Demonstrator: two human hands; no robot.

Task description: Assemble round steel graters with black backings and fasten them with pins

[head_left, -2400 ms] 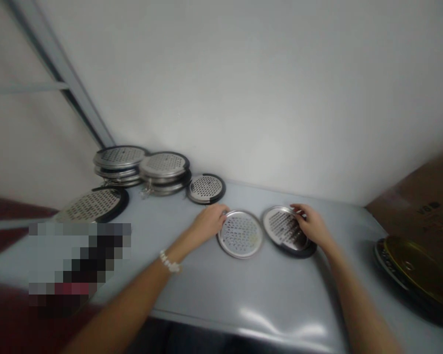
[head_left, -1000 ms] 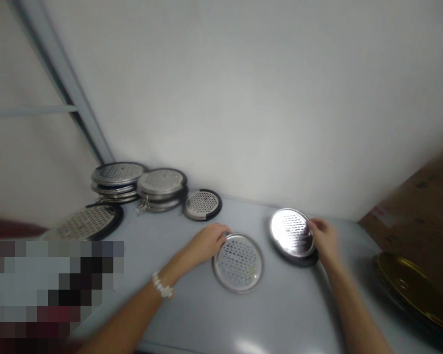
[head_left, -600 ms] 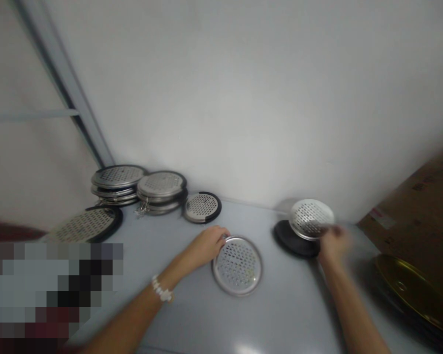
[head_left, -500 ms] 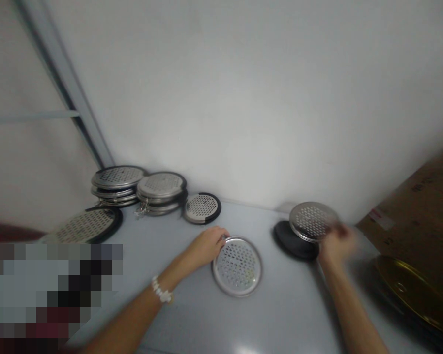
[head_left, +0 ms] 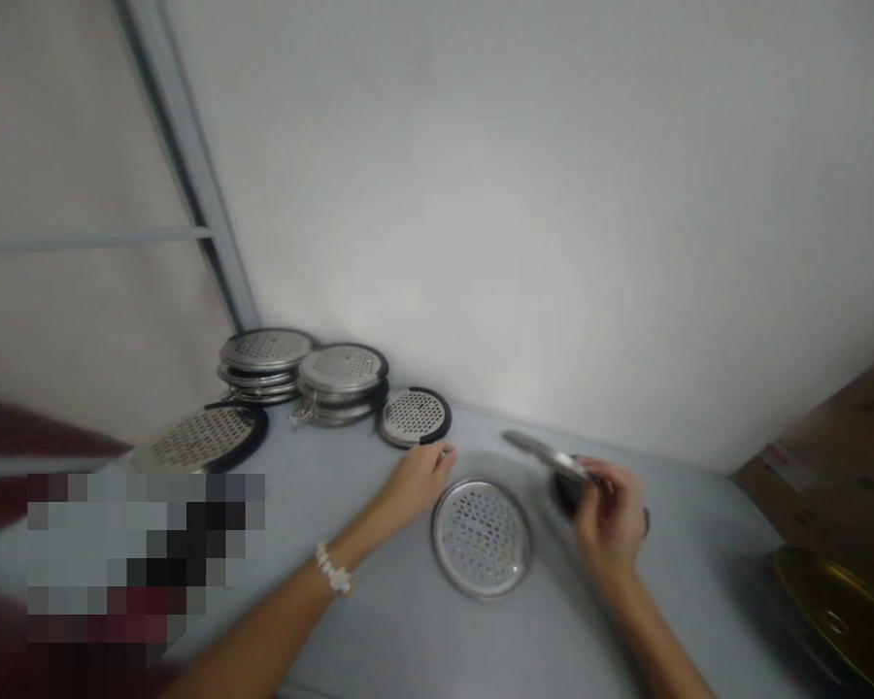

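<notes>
The grey table (head_left: 408, 631) is filling the lower half of the view and running up to a pale wall at its far edge. Over at the right edge a brown cardboard box (head_left: 837, 456) is sitting, and just in front of it a gold-coloured lid (head_left: 841, 607) is lying near the right corner, partly cut off by the frame.

At the far left corner a large disc (head_left: 204, 437) with holes and a black rim is leaning low. Behind it, two stacks (head_left: 302, 371) of perforated metal discs are standing side by side against the wall, touching.

In the middle of the table a flat disc (head_left: 482, 536), perforated steel, is lying on its own. A small disc (head_left: 413, 416) with a partial black rim is resting at the far edge, right beside the stacks.

The right hand (head_left: 608, 515) is closing around the near edge of a tilted disc (head_left: 543, 451), holding it in the air, edge-on and blurred, above the table just right of the flat disc. A black base (head_left: 564, 490) is peeking out under it, mostly hidden by the fingers.

The left hand (head_left: 422, 474) is lying at the flat disc's far-left rim, fingers loosely curled. I cannot tell whether it is gripping or even touching that rim. A pale bracelet (head_left: 333, 570) is sitting on its wrist.
</notes>
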